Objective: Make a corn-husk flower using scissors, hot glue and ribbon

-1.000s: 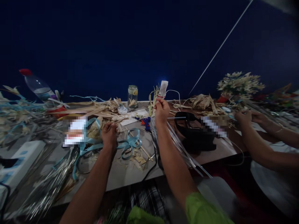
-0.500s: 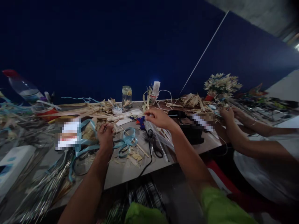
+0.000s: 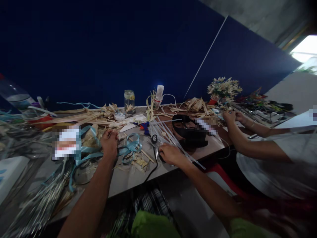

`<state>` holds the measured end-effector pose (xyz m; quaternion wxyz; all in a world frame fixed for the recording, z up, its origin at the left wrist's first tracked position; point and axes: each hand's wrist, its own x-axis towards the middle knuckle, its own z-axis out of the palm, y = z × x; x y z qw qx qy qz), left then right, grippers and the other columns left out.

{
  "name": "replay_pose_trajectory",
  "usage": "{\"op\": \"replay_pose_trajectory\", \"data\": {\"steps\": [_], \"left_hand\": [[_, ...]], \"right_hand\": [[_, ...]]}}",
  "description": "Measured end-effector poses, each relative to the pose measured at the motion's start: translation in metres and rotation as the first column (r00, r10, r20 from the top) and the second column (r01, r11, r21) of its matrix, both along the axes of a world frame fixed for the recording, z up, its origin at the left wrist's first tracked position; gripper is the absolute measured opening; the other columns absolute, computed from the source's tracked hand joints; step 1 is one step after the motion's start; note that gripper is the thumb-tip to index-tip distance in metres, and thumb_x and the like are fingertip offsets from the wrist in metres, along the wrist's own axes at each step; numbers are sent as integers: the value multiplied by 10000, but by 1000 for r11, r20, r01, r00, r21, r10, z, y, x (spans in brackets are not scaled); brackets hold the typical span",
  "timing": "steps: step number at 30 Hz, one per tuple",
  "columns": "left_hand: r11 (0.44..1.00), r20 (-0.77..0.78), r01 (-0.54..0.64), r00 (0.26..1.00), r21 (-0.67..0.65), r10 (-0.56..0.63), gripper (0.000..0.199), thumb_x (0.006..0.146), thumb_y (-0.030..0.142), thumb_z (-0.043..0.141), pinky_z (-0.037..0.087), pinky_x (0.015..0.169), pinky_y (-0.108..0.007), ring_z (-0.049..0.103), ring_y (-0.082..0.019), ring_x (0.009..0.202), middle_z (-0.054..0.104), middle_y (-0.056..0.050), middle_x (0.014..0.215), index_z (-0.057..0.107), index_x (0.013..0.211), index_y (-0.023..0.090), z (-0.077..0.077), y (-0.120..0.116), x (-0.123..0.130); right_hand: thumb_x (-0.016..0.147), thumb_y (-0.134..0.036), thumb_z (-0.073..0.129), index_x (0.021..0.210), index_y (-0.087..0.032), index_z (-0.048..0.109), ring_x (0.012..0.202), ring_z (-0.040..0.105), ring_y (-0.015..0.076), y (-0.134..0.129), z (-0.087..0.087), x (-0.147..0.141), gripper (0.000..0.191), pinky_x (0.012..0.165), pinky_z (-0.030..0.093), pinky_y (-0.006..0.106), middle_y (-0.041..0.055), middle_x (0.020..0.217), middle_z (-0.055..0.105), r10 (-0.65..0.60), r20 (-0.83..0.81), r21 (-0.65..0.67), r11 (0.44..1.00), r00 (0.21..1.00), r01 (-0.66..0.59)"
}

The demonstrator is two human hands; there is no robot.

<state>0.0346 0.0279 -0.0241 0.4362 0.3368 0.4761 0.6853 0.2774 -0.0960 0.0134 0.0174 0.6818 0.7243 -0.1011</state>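
My left hand (image 3: pixel 109 142) is closed over the table, fingers pinched together; what they hold, if anything, is too small to make out. Beside it runs a light blue ribbon (image 3: pixel 133 145) tied in loops. My right hand (image 3: pixel 170 154) has its fingers curled on a black-handled pair of scissors (image 3: pixel 154 138), partly covering one finger loop. Behind the scissors lies a blue and orange glue gun (image 3: pixel 145 127), its black cord trailing to the table's front edge. Clear glue sticks (image 3: pixel 177 140) lie just behind my right hand.
Dried husk strips (image 3: pixel 84 120) spread across the back, near a glass jar (image 3: pixel 129 100). Wire stems (image 3: pixel 47 198) lie at left front. At right, a co-worker's hands (image 3: pixel 231 116) work near a pot of pale flowers (image 3: pixel 224 89). A black object (image 3: pixel 189 132) lies on the table.
My right hand has moved from beside the glue gun down toward the table's front edge, onto the scissors. My left hand stays closed in about the same place. The view has shifted slightly right.
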Motion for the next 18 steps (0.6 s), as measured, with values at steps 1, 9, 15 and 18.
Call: {"op": "replay_pose_trajectory", "data": {"steps": [1, 9, 15, 18], "left_hand": [[1000, 3, 8, 1000, 3, -8, 175, 612, 278, 635, 340, 418, -141, 431, -30, 441, 515, 46, 548, 553, 688, 144, -1, 0, 0], [1000, 28, 21, 999, -5, -21, 189, 622, 271, 641, 344, 447, -155, 429, -34, 449, 515, 50, 551, 540, 710, 138, -1, 1, 0], [1000, -14, 2, 1000, -7, -2, 198, 624, 303, 632, 349, 459, -168, 430, -42, 458, 524, 46, 561, 546, 703, 143, -7, 5, 0], [1000, -38, 1, 999, -29, -2, 203, 625, 311, 629, 340, 449, -165, 434, -44, 461, 526, 43, 569, 545, 711, 147, -7, 5, 0]], "right_hand": [[746, -184, 462, 837, -168, 649, 816, 591, 206, 0, -1, 0, 209, 670, 393, 270, 113, 935, 626, 16, -4, -8, 1000, 1000, -16], [642, -160, 508, 810, -152, 606, 778, 544, 160, -4, 2, 17, 194, 690, 392, 238, 72, 881, 588, 24, -197, -49, 998, 980, -35], [684, -206, 501, 784, -148, 587, 807, 546, 156, -20, 23, 46, 144, 757, 423, 276, 59, 870, 576, -6, -683, 46, 998, 730, 51], [664, -218, 594, 737, -180, 588, 1134, 457, 211, -24, 42, 48, 82, 949, 347, 327, 75, 1210, 488, 144, -865, 197, 978, 480, 62]]}}
